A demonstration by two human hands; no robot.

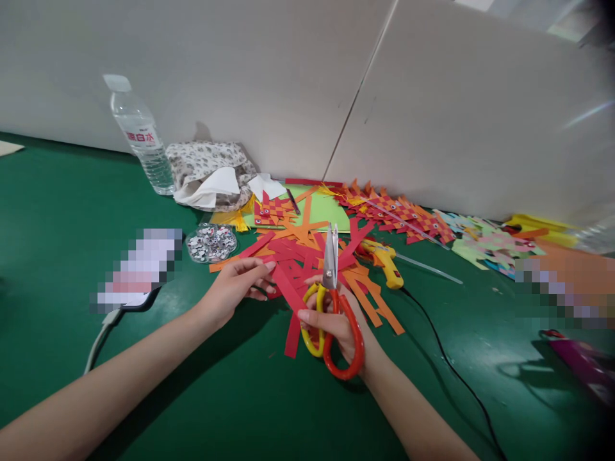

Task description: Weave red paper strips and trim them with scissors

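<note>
Forearms (120,392) nearest, reaching over green table (240,403). Red and orange strip pile (294,246) ahead of the hands. Bottle (141,141) leaning in view, by patterned pouch (204,157). Phone (144,269) left, cable attached. Right hand (339,325) wraps scissors (330,266), blades pointing away, barely apart; its thumb also pins near end of red strip (288,289). Left hand (240,282) pinches far end. Glue gun (387,261) right of pile. Strip slants between hands, above pile.
</note>
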